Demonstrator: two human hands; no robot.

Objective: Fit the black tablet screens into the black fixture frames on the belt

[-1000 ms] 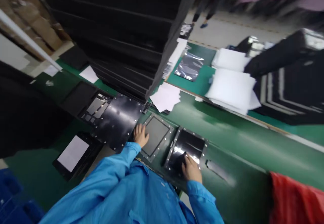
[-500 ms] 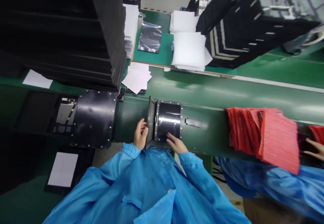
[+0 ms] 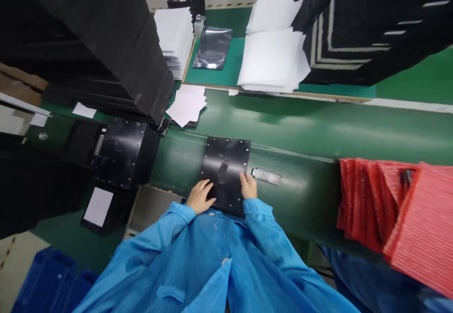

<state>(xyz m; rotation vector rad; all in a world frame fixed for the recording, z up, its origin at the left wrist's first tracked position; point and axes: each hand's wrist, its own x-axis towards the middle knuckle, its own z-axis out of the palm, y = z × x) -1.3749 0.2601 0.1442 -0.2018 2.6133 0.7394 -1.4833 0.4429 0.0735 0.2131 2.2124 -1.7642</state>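
On the green bench in front of me lies a flat black case (image 3: 229,162), its top a closed cover with small light studs along the edges and a darker patch in the middle. My left hand (image 3: 200,196) rests at its lower left edge, fingers spread and touching the top. On the right edge is my right hand (image 3: 249,187), thumb on the cover and fingers curled at the side, partly hidden. Just right of the case, a small narrow grey strip (image 3: 267,177) lies on the bench.
Black studded cases are stacked (image 3: 120,152) at left, below a tall black stack (image 3: 116,53). Red bubble-wrap pouches (image 3: 421,209) stand at right. White sheets (image 3: 271,61) and a silvery bag (image 3: 213,48) lie on the far shelf, with loose papers (image 3: 187,105) nearer.
The cover that stood upright at the left now lies flat over the case, hiding its glossy inside. Both hands have come onto its edges. The view has shifted; the other person's hand is out of view.
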